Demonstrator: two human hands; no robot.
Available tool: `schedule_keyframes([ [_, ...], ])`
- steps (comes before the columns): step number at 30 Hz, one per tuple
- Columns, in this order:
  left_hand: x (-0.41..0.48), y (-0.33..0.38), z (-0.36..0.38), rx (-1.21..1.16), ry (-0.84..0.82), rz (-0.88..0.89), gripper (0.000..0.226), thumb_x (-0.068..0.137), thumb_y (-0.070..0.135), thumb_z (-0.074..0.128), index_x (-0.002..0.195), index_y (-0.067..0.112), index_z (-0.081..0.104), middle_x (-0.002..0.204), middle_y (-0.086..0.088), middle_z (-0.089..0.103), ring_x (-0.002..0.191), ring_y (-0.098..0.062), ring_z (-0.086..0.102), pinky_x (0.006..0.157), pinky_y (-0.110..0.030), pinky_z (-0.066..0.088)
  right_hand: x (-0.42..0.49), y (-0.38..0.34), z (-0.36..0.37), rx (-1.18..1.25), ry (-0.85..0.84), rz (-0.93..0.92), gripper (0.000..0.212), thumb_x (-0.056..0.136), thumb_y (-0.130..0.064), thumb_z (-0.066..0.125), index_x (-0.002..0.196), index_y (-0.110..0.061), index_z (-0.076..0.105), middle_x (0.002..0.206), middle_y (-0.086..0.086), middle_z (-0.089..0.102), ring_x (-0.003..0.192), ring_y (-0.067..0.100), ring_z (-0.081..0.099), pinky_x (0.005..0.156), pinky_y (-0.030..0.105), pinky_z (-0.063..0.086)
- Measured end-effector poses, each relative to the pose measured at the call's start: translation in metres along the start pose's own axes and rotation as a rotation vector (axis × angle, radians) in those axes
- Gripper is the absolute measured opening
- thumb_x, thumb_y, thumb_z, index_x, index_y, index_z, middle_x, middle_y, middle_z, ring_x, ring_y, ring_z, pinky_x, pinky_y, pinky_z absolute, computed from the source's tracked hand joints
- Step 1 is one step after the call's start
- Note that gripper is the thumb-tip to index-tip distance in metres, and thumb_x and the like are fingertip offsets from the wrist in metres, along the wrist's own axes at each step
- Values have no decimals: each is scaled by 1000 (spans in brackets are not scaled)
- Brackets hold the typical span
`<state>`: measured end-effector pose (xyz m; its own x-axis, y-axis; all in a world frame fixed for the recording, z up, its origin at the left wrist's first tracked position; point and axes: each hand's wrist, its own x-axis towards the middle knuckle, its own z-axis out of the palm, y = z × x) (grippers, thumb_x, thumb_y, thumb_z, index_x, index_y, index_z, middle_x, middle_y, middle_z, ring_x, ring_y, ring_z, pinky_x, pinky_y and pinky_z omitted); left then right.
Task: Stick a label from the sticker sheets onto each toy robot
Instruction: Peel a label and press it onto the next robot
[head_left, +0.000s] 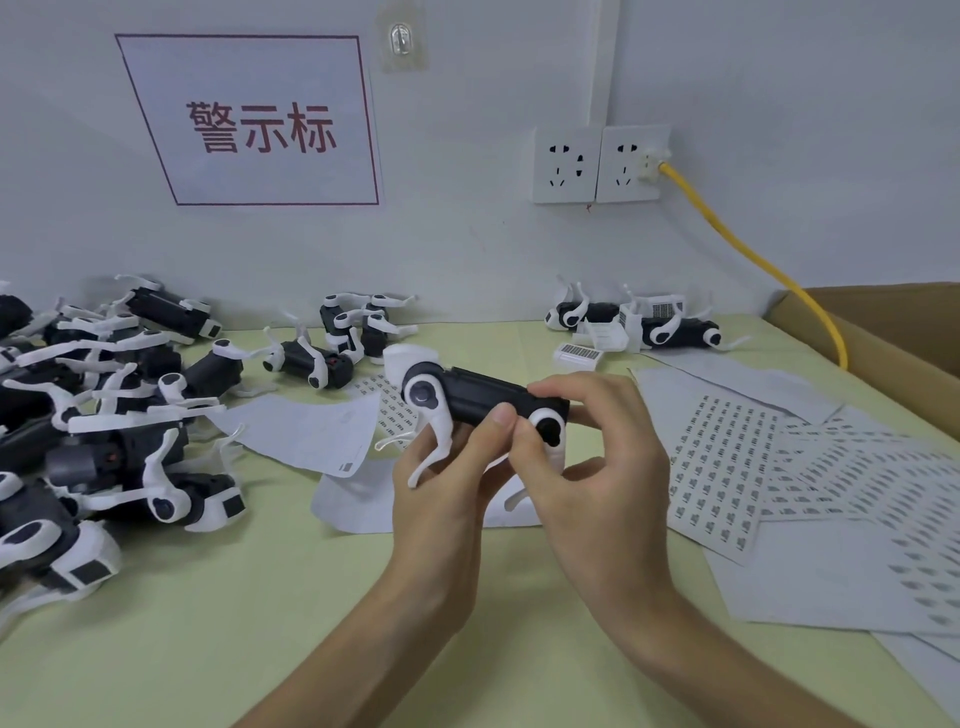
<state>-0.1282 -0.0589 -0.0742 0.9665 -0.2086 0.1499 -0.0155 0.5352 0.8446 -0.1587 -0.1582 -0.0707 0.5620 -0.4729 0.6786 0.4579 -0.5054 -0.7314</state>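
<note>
Left hand and right hand grip toy robot, long axis spanning both; sticker sheets beside right hand.

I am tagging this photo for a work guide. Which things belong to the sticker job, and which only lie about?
Job: held robot, left hand, right hand, sticker sheets, robot pile.
Lying about: sign, sockets, yellow cable, box, hook.

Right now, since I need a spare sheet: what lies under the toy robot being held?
A white paper sheet on the table; the left hand and right hand cover its middle, hiding any print.
</note>
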Motion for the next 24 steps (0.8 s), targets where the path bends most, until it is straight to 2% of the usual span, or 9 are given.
schedule_keyframes([
  [2, 0, 0, 0, 3, 5, -6, 23, 80, 25, 79, 90, 7, 68, 90, -17, 64, 88, -28, 74, 76, -29, 59, 2, 1, -1, -18, 6, -19, 22, 81, -30, 70, 101, -24, 71, 103, -13, 61, 100, 12, 66, 61, 34, 56],
  [5, 0, 1, 1, 28, 19, -11, 12, 80, 26, 77, 74, 17, 72, 86, -12, 70, 88, -26, 74, 74, -26, 57, 4, 2, -2, -46, 3, -27, 20, 79, -26, 74, 98, -26, 72, 101, -12, 63, 97, 11, 67, 62, 21, 43],
  [9, 2, 1, 2, 72, 55, 2, 21, 86, 22, 79, 66, 23, 74, 83, -5, 75, 82, -21, 77, 70, -24, 58, 4, 2, -4, -4, -44, -2, 21, 80, -25, 75, 100, -24, 72, 102, -14, 63, 98, 14, 66, 64, 28, 49],
  [11, 3, 2, 3, 87, 84, 6, 30, 93, 21, 73, 64, 25, 75, 78, -1, 75, 77, -17, 76, 69, -23, 58, 4, 1, -5, 30, -99, -1, 24, 81, -23, 74, 104, -24, 72, 104, -13, 63, 101, 17, 65, 65, 29, 53],
  [14, 5, 7, 3, 101, 94, 8, 40, 98, 23, 65, 60, 27, 75, 67, 5, 71, 64, -12, 71, 63, -18, 55, 2, -1, -4, 59, -189, -15, 37, 81, -18, 72, 117, -26, 70, 112, -8, 63, 107, 17, 63, 61, 29, 55],
  [16, 5, 7, 1, 79, 93, 7, 37, 98, 22, 65, 63, 25, 76, 70, 3, 72, 64, -12, 72, 61, -18, 55, 0, -1, -1, 66, -210, -4, 42, 82, -18, 71, 123, -27, 68, 114, -8, 62, 110, 17, 62, 63, 35, 57],
  [19, 4, 8, 2, 41, 59, -11, 14, 92, 26, 70, 88, 15, 77, 87, -5, 78, 75, -17, 76, 63, -20, 58, 0, 0, -2, 75, -216, 4, 42, 83, -19, 70, 124, -29, 68, 115, -8, 62, 112, 18, 62, 65, 39, 58],
  [21, 3, 8, 3, 36, 32, -15, 28, 81, 32, 74, 99, 11, 74, 94, -6, 78, 80, -18, 76, 66, -20, 58, 2, 0, -4, 71, -221, 4, 41, 83, -21, 69, 123, -29, 69, 115, -8, 63, 112, 18, 62, 65, 40, 58],
  [24, 3, 7, 1, 84, 40, 19, 34, 78, 39, 72, 98, 11, 73, 91, -3, 79, 78, -16, 77, 65, -19, 56, 2, -1, -5, 65, -234, 8, 41, 84, -22, 68, 124, -29, 69, 114, -10, 61, 112, 17, 62, 65, 41, 57],
])
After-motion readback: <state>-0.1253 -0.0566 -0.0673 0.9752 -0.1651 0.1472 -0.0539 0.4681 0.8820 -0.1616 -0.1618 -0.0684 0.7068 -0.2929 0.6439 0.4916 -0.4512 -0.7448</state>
